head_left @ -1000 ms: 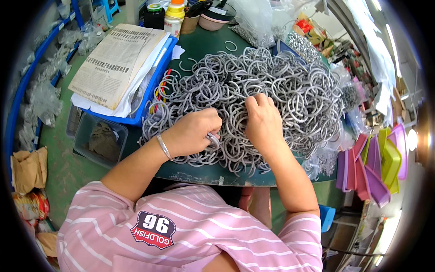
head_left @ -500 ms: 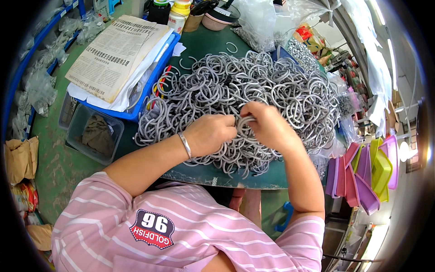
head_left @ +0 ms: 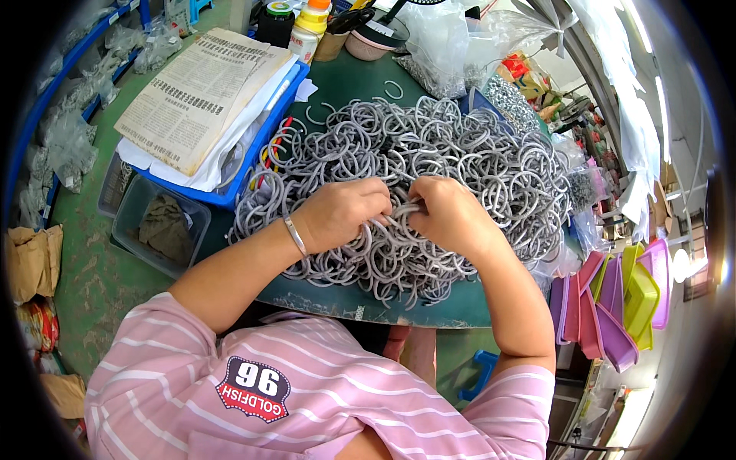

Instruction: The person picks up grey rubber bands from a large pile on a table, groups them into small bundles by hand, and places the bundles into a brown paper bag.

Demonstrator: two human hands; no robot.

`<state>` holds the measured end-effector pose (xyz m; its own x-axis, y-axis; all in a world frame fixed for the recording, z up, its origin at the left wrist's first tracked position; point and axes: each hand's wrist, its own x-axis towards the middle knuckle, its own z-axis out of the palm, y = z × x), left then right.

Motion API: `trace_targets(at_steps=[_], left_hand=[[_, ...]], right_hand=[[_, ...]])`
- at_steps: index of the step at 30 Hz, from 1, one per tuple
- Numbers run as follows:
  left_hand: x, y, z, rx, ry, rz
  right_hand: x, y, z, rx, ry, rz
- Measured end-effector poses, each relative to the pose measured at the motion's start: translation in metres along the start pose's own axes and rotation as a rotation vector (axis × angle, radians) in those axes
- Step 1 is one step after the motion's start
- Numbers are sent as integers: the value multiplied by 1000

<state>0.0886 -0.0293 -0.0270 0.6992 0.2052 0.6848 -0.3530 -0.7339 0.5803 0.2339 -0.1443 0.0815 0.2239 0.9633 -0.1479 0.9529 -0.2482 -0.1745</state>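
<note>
i see my left hand (head_left: pixel 345 211) and right hand (head_left: pixel 448 215) meeting over the middle of a big heap of grey rings (head_left: pixel 475 165). both sets of fingers are curled shut, pinching one ring (head_left: pixel 399 213) between them, right at the gap where the knuckles nearly touch. that ring lies on top of the heap, tangled among the others. a thin bangle (head_left: pixel 294 235) sits on my left wrist.

the heap covers most of a dark green table (head_left: pixel 452 310), whose near edge curves just in front of my striped pink shirt (head_left: pixel 322 391). a few loose rings lie apart at the far side. to the left, touching the heap, stands a blue bin (head_left: pixel 257 165) with papers and a folded newspaper (head_left: pixel 195 96) laid over it. beside and below that, a grey tub (head_left: pixel 153 226) rests on a worn green floor (head_left: pixel 96 284). at the far edge of the table i make out bottles (head_left: pixel 310 27), a cup and a bowl (head_left: pixel 376 42), with clear plastic bags (head_left: pixel 468 42) next to them. on my right, well off the table, pink, purple and yellow-green trays (head_left: pixel 613 295) stand stacked on edge. crumpled brown bags (head_left: pixel 31 261) lie at far left.
</note>
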Motion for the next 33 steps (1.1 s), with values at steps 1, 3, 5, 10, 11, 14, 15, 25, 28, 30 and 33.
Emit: trace_targets(at_steps=[1,3,5,10,11,14,15,25,28,30,33], left_hand=[[-1,0,0,-13,-8,-27],[-3,-1,0,-14,-7,-38],[-4,-2,3,-31,32,-131],[1,-6,4,-70,33,57],[0,-8,6,-39,39,93],[6,-4,14,-44,20,139],[9,-1,17,-61,9,144],[2,-1,19,14,-107,132],[4,-5,15,-95,11,98],[-1,-6,16,-179,-66,-84],[-6,-8,18,-422,-17,-262]], right_hand=[[-2,-4,-1,-47,28,26],[-8,-5,0,-32,64,68],[-11,2,15,-20,329,-51],[-47,-31,26,-51,465,-190],[-48,-29,28,-68,487,-197],[-53,-21,23,-169,420,-38],[-49,-17,19,-210,354,19],[-65,-18,42,-105,469,44],[-72,-32,60,-69,417,62],[-75,-33,66,76,482,139],[-77,-28,69,275,672,217]])
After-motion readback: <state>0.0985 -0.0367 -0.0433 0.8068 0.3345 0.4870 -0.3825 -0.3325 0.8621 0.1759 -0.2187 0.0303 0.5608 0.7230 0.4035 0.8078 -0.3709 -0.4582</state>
